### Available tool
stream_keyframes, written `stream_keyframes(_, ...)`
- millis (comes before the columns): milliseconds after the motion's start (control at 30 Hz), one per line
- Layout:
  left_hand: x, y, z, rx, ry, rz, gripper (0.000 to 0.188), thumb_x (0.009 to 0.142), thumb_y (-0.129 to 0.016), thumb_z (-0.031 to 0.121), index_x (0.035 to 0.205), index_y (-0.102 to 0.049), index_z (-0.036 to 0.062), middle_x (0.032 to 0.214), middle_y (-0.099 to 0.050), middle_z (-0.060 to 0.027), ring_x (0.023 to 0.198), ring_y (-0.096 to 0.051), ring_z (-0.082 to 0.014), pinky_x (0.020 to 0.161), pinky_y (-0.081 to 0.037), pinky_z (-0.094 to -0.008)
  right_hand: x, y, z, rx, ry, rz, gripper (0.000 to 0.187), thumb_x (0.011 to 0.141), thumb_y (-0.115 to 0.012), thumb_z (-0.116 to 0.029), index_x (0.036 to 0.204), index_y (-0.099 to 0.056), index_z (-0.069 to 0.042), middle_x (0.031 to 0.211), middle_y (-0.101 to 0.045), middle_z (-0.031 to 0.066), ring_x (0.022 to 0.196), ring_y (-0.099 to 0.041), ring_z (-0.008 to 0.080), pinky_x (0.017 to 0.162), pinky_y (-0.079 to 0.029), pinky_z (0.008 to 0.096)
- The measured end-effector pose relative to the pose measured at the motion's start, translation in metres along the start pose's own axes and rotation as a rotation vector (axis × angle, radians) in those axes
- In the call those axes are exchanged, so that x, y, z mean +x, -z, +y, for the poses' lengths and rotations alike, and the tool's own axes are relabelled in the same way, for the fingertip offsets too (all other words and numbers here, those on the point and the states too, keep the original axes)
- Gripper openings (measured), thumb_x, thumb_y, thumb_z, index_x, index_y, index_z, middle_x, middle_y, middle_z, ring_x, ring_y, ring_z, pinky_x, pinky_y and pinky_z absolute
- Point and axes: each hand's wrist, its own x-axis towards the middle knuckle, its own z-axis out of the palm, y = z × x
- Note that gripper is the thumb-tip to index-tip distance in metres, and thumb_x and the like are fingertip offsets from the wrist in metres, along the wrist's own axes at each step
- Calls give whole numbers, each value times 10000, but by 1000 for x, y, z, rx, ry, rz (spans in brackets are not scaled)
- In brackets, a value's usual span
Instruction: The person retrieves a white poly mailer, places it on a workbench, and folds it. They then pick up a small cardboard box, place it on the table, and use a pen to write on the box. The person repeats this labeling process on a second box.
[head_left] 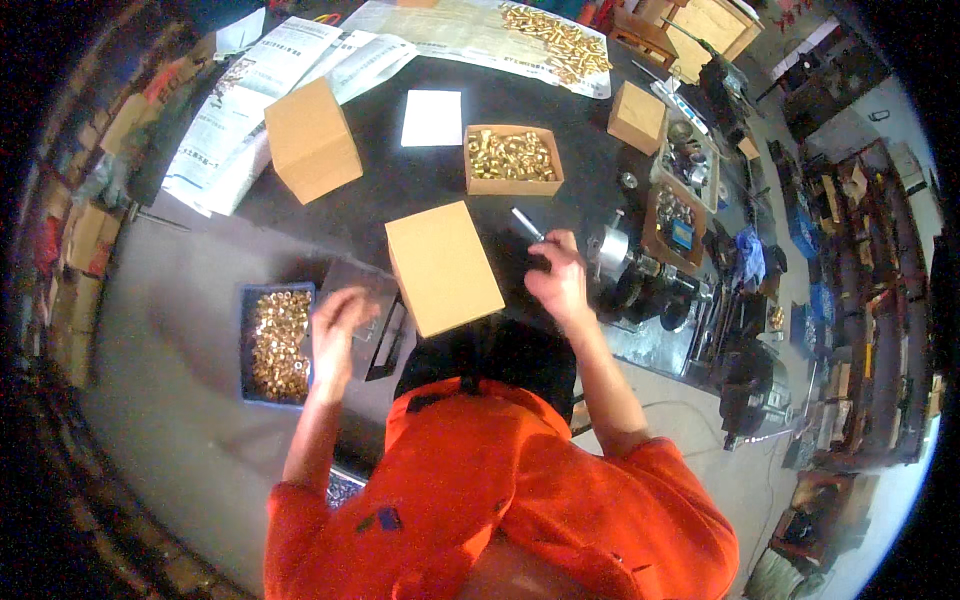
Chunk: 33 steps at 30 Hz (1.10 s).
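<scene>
My right hand [558,275] is closed around a slim silver-and-dark pen [526,224], which points up and left over the dark table. My left hand [345,318] is between the blue bin and the nearest carton. Its fingers look apart and slightly blurred, with nothing visible in them. A closed cardboard box [445,268] sits at the table's near edge, between my two hands. Beyond it stands an open carton [514,186] of brass fittings. The blue bin [245,350], lower than the tabletop, holds many small brass nuts or fittings.
Another closed carton [312,140] and a white paper sheet [432,118] lie further back. Loose brass parts [560,42] cover paper at the far edge. A small box [636,116], trays of metal parts [672,218] and a metal fixture [613,245] stand on the right.
</scene>
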Motion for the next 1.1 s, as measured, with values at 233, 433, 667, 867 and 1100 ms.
stream_keyframes(233, -12, -67, 86, 685, -682, -346, 255, 832, -604, 136, 1045, -575, -2, 974, -635, -114, 917, -612, -225, 858, -464, -344, -35, 47, -86, 492, 116, -344, 316, 522, -617, -34, 835, -653, -47, 965, -550, 110, 780, -576, 226, 623, -471, 290)
stream_keyframes(433, 5, -95, 81, 1005, -1185, -639, 333, 719, -686, 220, 952, -573, 10, 806, -591, -101, 788, -604, -267, 885, -454, -450, -12, 66, -107, 348, 378, -424, 255, 541, -637, -103, 793, -631, -68, 892, -564, 117, 770, -591, 288, 603, -491, 355)
stream_keyframes(667, -11, -71, 88, 948, -1246, -496, 199, 727, -678, 170, 856, -607, 36, 750, -601, -108, 754, -619, -272, 701, -499, -372, -10, 91, -105, -118, 575, -498, 189, 529, -647, -213, 625, -519, -113, 675, -440, 63, 558, -530, 265, 431, -423, 403)
stream_keyframes(867, -29, -51, 88, 513, -622, -396, 211, 847, -599, 123, 985, -609, -35, 775, -660, -107, 653, -646, -159, 604, -509, -287, 14, 105, -114, 813, 461, -281, 711, 657, -569, -603, 1018, -662, 2, 1000, -596, 179, 965, -541, 283, 842, -415, 376)
stream_keyframes(1100, -44, -92, 70, -23, -369, -440, 227, 918, -536, 157, 1012, -581, -44, 711, -594, -47, 600, -580, -95, 563, -479, -226, 15, 86, -152, 1102, 171, -308, 950, 636, -581, -720, 1166, -554, 68, 1116, -521, 120, 792, -459, 124, 630, -355, 241)
